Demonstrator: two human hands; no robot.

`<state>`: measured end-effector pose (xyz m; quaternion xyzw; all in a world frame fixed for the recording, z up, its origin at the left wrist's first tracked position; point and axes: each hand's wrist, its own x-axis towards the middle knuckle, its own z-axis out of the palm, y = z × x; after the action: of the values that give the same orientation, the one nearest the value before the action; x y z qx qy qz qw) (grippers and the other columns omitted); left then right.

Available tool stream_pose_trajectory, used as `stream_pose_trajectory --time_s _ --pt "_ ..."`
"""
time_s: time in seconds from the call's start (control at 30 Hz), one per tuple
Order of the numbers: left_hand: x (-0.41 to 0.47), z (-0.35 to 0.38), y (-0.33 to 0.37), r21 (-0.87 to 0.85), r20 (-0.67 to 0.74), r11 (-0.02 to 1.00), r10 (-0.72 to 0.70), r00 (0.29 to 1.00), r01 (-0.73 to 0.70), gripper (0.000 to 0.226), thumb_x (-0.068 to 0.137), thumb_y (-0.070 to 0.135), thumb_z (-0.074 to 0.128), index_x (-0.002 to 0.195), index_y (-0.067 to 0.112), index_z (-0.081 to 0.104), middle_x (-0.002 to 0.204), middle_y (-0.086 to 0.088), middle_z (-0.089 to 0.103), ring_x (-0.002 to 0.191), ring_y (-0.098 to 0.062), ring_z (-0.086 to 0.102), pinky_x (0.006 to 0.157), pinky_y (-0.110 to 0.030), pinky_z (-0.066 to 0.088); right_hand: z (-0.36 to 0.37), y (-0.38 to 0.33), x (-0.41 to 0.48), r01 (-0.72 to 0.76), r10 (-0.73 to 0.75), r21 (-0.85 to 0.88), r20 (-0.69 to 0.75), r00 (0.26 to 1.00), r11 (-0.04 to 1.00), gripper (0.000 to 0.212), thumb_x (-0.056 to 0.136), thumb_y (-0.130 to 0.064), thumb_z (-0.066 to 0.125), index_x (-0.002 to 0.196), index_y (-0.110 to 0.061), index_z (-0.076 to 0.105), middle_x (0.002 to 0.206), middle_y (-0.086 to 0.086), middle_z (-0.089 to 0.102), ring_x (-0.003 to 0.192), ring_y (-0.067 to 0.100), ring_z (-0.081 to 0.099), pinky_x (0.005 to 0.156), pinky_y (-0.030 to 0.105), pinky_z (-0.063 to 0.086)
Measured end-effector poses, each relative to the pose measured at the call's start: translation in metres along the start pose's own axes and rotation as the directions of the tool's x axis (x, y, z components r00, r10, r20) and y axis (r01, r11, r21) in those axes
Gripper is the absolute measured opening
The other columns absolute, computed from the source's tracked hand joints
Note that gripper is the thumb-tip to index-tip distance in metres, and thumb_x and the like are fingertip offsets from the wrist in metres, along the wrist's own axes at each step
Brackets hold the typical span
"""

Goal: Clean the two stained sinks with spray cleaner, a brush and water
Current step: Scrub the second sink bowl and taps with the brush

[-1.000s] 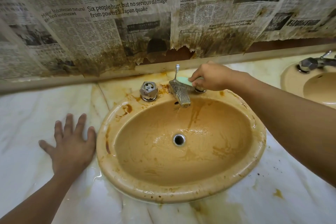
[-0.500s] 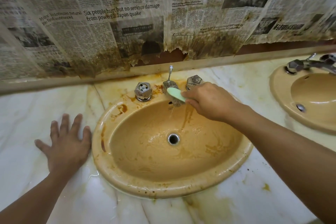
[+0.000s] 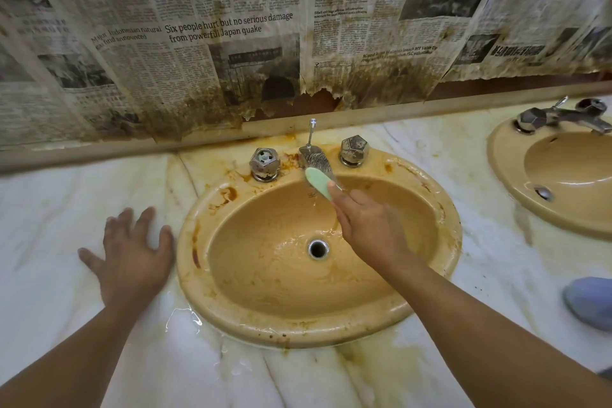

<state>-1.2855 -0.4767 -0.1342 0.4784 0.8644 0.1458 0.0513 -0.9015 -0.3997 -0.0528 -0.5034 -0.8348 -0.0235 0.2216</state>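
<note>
A tan oval sink (image 3: 231,305) with brown stains on its rim and bowl sits in the marble counter. My right hand (image 3: 371,225) grips a light green brush (image 3: 318,181) and holds its head under the spout of the faucet (image 3: 313,157), where a thin stream of water runs down toward the drain (image 3: 318,248). My left hand (image 3: 132,258) rests flat on the counter, fingers spread, just left of the sink rim. A second tan sink (image 3: 510,182) lies at the right edge.
Two faceted metal knobs (image 3: 265,164) (image 3: 354,151) flank the faucet. Stained, torn newspaper (image 3: 198,60) covers the wall behind. The second sink has its own faucet (image 3: 563,116). A blue rounded object (image 3: 592,301) lies at the right edge. Water pools on the marble counter (image 3: 185,318).
My right hand left the right knob and drew the brush back under the spout, over the bowl. Water now runs from the faucet. My left hand stayed flat on the counter.
</note>
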Motion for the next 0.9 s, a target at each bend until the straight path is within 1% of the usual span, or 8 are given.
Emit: stream_pose_trajectory --time_s 0.1,0.2,0.33,0.43,0.53,0.6,0.7,0.9 --pt "-0.003 0.000 -0.002 -0.075 -0.110 0.997 -0.015 0.994 0.007 0.058 0.092 0.054 0.039 0.135 0.021 0.061 0.137 -0.015 0.053 0.135 -0.035 0.046 0.114 -0.066 0.021 0.002 0.009 -0.013 -0.067 0.068 0.009 -0.087 0.994 0.998 0.039 0.099 -0.024 0.053 0.134 -0.014 0.068 0.072 -0.001 0.056 0.045 0.018 0.046 0.032 0.030 0.038" --pt "-0.006 0.001 -0.003 -0.064 -0.153 0.998 -0.001 0.988 -0.009 0.052 0.092 0.049 0.041 0.122 0.018 0.069 0.127 -0.017 0.058 0.124 -0.038 0.053 0.108 -0.061 0.030 0.003 0.003 -0.010 -0.074 0.079 0.049 -0.126 0.989 0.996 0.042 0.099 -0.026 0.050 0.133 -0.012 0.069 0.072 -0.003 0.058 0.048 0.014 0.045 0.036 0.025 0.034" --pt "-0.011 0.000 -0.007 -0.086 -0.137 0.995 0.047 0.989 -0.059 0.055 0.094 0.052 0.038 0.126 0.018 0.068 0.132 -0.015 0.058 0.127 -0.036 0.054 0.107 -0.059 0.030 0.013 -0.011 -0.004 -0.040 0.047 0.070 -0.100 0.994 0.997 0.037 0.094 -0.017 0.071 0.131 -0.012 0.070 0.074 -0.001 0.058 0.047 0.016 0.044 0.040 0.024 0.026" --pt "-0.027 -0.004 -0.014 -0.061 -0.054 0.995 0.073 0.996 -0.076 0.064 0.097 0.058 0.030 0.143 0.024 0.060 0.151 -0.009 0.050 0.145 -0.026 0.041 0.115 -0.063 0.021 0.005 -0.003 -0.008 -0.136 0.146 0.147 -0.062 0.987 0.980 0.041 0.097 -0.017 0.070 0.137 -0.015 0.066 0.076 -0.007 0.053 0.055 0.012 0.045 0.043 0.020 0.026" --pt "-0.050 -0.004 -0.020 -0.023 0.048 0.999 0.035 0.998 -0.034 0.066 0.099 0.063 0.022 0.156 0.038 0.043 0.168 0.005 0.031 0.157 -0.016 0.020 0.119 -0.068 0.003 -0.015 0.009 -0.002 -0.386 0.392 0.338 0.053 0.918 0.858 0.040 0.103 -0.022 0.058 0.143 -0.016 0.060 0.099 0.001 0.070 0.077 0.018 0.065 0.061 0.026 0.047" --pt "-0.054 -0.007 -0.022 -0.016 0.086 1.000 0.021 0.996 -0.020 0.067 0.098 0.065 0.018 0.159 0.043 0.036 0.171 0.010 0.023 0.159 -0.014 0.012 0.118 -0.070 -0.002 -0.022 0.021 0.011 -0.580 0.541 0.420 0.220 0.812 0.698 0.041 0.103 -0.020 0.056 0.145 -0.019 0.054 0.105 0.003 0.068 0.072 0.015 0.063 0.054 0.024 0.044" --pt "-0.049 -0.009 -0.018 -0.014 0.106 0.999 -0.027 0.994 0.029 0.068 0.096 0.066 0.017 0.158 0.047 0.035 0.171 0.012 0.021 0.160 -0.013 0.010 0.118 -0.071 -0.001 -0.019 0.036 0.030 -0.664 0.525 0.516 0.409 0.746 0.541 0.041 0.105 -0.021 0.055 0.146 -0.021 0.053 0.112 0.005 0.070 0.068 0.016 0.060 0.056 0.029 0.047" --pt "-0.050 -0.008 -0.010 0.049 0.096 0.997 -0.059 0.994 0.054 0.059 0.100 0.061 0.019 0.157 0.049 0.030 0.170 0.010 0.020 0.159 -0.014 0.010 0.115 -0.076 0.005 0.011 0.047 0.063 -0.699 0.496 0.495 0.492 0.715 0.516 0.025 0.106 -0.026 0.053 0.122 -0.018 0.071 0.084 0.001 0.062 0.057 0.017 0.049 0.051 0.029 0.038"
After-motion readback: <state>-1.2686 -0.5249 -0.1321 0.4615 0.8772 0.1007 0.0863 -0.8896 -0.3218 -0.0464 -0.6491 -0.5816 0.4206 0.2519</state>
